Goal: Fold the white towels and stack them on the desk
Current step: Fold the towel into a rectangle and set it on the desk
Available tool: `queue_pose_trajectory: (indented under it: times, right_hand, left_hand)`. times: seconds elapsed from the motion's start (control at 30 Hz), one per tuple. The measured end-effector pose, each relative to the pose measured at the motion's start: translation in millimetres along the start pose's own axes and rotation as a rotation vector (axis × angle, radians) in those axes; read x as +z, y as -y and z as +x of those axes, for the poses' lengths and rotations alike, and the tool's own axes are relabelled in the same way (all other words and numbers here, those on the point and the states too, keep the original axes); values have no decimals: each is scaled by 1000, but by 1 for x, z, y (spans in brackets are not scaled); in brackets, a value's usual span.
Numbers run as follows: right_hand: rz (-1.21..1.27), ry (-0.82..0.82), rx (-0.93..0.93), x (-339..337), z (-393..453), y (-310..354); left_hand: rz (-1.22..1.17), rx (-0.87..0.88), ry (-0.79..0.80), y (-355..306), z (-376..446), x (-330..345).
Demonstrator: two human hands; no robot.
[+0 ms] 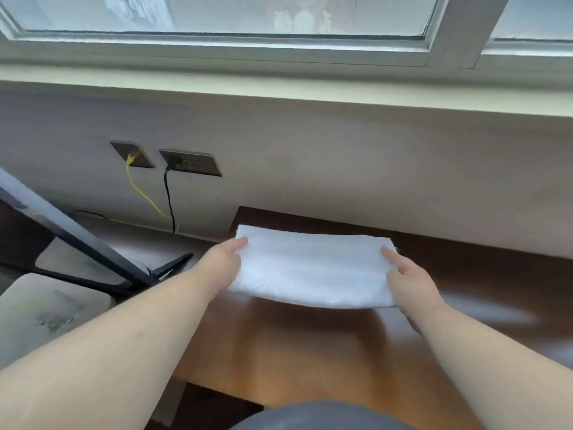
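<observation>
1. Brown and glossy, the desk (310, 346) stretches ahead of us below a window (217, 13); we place everything by this desk.
2. Just above its middle, our left hand (221, 265) and right hand (406, 282) each grasp one end of the white towel (310, 271), thumbs on top.
3. We judge the towel already folded and being set down; next it needs lowering flat, edges squared.
4. Beyond the desk's left end, wall sockets (189, 162) hold a yellow cable (141, 190) and a black one.
5. We can read no writing or labels.
</observation>
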State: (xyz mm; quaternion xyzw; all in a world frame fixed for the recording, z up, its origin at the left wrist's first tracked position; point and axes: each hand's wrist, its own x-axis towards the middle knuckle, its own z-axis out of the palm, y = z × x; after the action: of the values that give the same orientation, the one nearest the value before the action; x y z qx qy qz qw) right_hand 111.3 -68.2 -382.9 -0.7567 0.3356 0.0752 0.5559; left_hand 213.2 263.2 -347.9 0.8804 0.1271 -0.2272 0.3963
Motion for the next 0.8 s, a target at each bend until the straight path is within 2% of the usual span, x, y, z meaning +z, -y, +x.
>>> queue_pose_trajectory:
  times: [0.13,0.27,0.4,0.53,0.63,0.8]
  right_hand:
    - [18,-17,-2,44,25,26]
    - [-29,-38,2,71,56,29]
    - [-149,-25,67,88,84,14]
    - [-297,27,142,99,97,-1]
    - [-236,6,173,106,103,-6]
    - [-210,8,151,115,110,-2]
  left_hand:
    - [-21,52,-10,0,52,-29]
    - [-67,92,5,3,100,-31]
    - [58,95,64,11,139,-13]
    - [31,61,144,23,157,11]
    - [108,-15,116,28,162,16]
    - [164,37,61,39,166,5]
